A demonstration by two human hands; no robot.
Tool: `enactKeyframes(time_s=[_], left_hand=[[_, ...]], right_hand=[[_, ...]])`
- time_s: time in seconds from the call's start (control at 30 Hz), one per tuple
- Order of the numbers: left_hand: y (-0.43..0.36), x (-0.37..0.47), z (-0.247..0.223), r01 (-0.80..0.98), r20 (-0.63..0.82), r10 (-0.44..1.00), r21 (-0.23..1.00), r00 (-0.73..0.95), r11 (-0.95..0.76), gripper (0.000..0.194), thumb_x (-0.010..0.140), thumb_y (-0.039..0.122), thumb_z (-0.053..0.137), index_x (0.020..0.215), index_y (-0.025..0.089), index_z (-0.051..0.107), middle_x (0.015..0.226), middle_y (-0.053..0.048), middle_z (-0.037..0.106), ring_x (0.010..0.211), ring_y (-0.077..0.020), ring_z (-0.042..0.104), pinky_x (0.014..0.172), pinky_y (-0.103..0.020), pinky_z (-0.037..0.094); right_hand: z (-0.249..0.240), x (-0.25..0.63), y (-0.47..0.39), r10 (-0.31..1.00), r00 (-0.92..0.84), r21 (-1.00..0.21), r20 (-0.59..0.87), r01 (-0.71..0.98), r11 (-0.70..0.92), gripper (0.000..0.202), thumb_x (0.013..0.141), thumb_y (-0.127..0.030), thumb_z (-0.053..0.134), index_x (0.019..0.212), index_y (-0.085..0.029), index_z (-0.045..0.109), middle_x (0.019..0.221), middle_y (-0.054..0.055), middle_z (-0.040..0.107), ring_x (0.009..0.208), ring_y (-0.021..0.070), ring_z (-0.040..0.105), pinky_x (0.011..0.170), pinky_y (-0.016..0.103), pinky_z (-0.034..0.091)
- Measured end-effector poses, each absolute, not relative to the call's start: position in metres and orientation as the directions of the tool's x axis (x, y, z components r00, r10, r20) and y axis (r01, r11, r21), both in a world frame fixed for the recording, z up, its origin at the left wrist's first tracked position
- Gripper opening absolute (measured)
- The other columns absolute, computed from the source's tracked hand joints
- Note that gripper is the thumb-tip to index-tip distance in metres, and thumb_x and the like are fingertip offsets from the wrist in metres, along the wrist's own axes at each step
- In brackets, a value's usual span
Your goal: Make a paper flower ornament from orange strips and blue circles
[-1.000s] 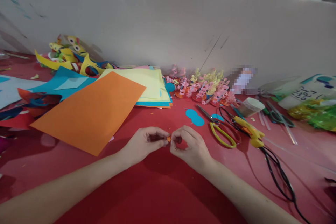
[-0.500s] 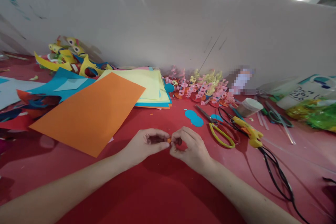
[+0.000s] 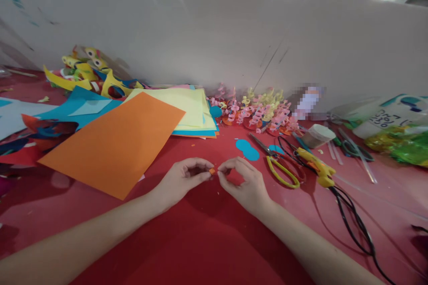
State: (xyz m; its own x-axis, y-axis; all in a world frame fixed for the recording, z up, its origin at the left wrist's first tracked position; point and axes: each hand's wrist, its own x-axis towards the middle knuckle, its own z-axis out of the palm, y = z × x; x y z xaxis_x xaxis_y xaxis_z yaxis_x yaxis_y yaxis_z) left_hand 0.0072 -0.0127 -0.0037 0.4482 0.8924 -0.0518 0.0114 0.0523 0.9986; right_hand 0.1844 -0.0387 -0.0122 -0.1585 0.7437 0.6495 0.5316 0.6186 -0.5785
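Observation:
My left hand (image 3: 182, 182) pinches a small orange piece (image 3: 211, 171) between thumb and fingertips, above the red table (image 3: 200, 249). Just to the right, my right hand (image 3: 249, 185) has its thumb and index fingertips nearly together, close to the piece; whether something tiny is between them is too small to tell. A large orange sheet (image 3: 117, 147) lies left of my left hand. Beyond my right hand are blue paper discs (image 3: 247, 149) and scissors with yellow and red handles (image 3: 282, 171).
A yellow glue gun (image 3: 317, 167) with a black cord lies at the right. Stacked coloured paper (image 3: 197, 107) and pink and yellow curled paper pieces (image 3: 257, 113) stand along the wall. Yellow paper figures (image 3: 83, 67) are back left, a white cup (image 3: 317, 136) and plastic bags (image 3: 397, 129) at right.
My hands have moved slightly apart and a little upward in view. The orange piece has shifted left with my left hand, and a gap now shows beside my right fingertips.

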Motion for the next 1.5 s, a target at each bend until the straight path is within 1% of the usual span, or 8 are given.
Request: enactKeyframes(time_s=[0.23,0.37,0.6,0.77,0.93,1.17,1.27,1.5], left_hand=[[-0.0126,0.0072,-0.005,0.016,-0.036,0.886,0.999,0.463,0.032,0.015,0.071,0.022,0.065,0.085,0.018,0.065,0.086,-0.002,0.068,0.085,-0.0163,0.062,0.082,-0.033,0.047],[-0.0123,0.0063,-0.0046,0.043,-0.026,0.892,0.999,0.451,0.007,0.015,0.07,0.021,0.066,0.085,0.018,0.067,0.085,-0.001,0.069,0.083,-0.0154,0.062,0.081,-0.03,0.048],[-0.0133,0.0054,-0.0054,0.065,-0.018,0.89,0.998,0.455,-0.013,0.012,0.068,0.021,0.068,0.08,0.019,0.069,0.083,0.0,0.072,0.08,-0.0148,0.064,0.077,-0.027,0.05],[-0.0143,0.0051,-0.0094,0.059,-0.021,0.872,0.998,0.489,-0.009,0.011,0.069,0.022,0.068,0.08,0.02,0.069,0.082,0.0,0.072,0.08,-0.0148,0.064,0.076,-0.026,0.05],[-0.0132,0.0054,-0.0052,0.054,-0.024,0.895,0.999,0.446,0.0,0.014,0.07,0.024,0.067,0.082,0.019,0.069,0.083,-0.001,0.071,0.08,-0.0154,0.063,0.077,-0.028,0.049],[-0.0135,0.0061,-0.0087,0.061,-0.026,0.887,0.998,0.461,-0.002,0.013,0.069,0.026,0.067,0.08,0.018,0.068,0.082,-0.003,0.071,0.08,-0.0164,0.063,0.078,-0.029,0.049],[-0.0139,0.0066,-0.0102,0.027,-0.028,0.877,0.999,0.48,0.017,0.017,0.068,0.025,0.068,0.083,0.018,0.067,0.085,-0.003,0.07,0.083,-0.0174,0.063,0.08,-0.031,0.048],[-0.0138,0.0061,-0.003,0.023,-0.028,0.902,1.0,0.432,0.02,0.013,0.067,0.025,0.068,0.078,0.018,0.066,0.079,-0.002,0.069,0.077,-0.0156,0.062,0.076,-0.031,0.048]], right_hand=[[-0.0148,0.1828,-0.038,0.732,-0.219,-0.56,0.645,0.516,0.648,0.011,0.077,-0.01,0.054,0.079,-0.02,0.056,0.071,0.002,0.061,0.066,0.0126,0.057,0.063,0.025,0.05],[-0.0145,0.1824,-0.0385,0.724,-0.223,-0.549,0.652,0.52,0.655,0.011,0.076,-0.009,0.054,0.08,-0.02,0.056,0.071,0.002,0.06,0.066,0.0121,0.057,0.063,0.024,0.05],[-0.0117,0.1816,-0.0413,0.69,-0.257,-0.482,0.676,0.554,0.679,0.012,0.074,-0.008,0.052,0.075,-0.02,0.054,0.066,0.0,0.057,0.062,0.0118,0.054,0.06,0.023,0.047],[-0.0117,0.1788,-0.0429,0.71,-0.238,-0.512,0.663,0.548,0.661,0.012,0.071,-0.008,0.052,0.071,-0.02,0.051,0.062,-0.001,0.054,0.058,0.011,0.052,0.056,0.022,0.046],[-0.0118,0.1778,-0.0402,0.744,-0.192,-0.578,0.64,0.519,0.63,0.012,0.072,-0.008,0.052,0.074,-0.02,0.054,0.067,0.0,0.057,0.062,0.0114,0.055,0.06,0.022,0.048],[-0.0149,0.176,-0.0394,0.732,-0.186,-0.555,0.655,0.539,0.633,0.012,0.069,-0.009,0.05,0.07,-0.02,0.052,0.063,-0.001,0.056,0.058,0.0112,0.054,0.056,0.021,0.047],[-0.0148,0.1751,-0.0399,0.737,-0.183,-0.557,0.651,0.545,0.627,0.012,0.067,-0.008,0.05,0.068,-0.02,0.05,0.061,-0.002,0.054,0.056,0.011,0.052,0.054,0.021,0.046],[-0.0134,0.1765,-0.0391,0.757,-0.156,-0.602,0.635,0.514,0.611,0.012,0.07,-0.009,0.051,0.072,-0.02,0.053,0.066,0.0,0.057,0.061,0.0122,0.055,0.06,0.023,0.048]])
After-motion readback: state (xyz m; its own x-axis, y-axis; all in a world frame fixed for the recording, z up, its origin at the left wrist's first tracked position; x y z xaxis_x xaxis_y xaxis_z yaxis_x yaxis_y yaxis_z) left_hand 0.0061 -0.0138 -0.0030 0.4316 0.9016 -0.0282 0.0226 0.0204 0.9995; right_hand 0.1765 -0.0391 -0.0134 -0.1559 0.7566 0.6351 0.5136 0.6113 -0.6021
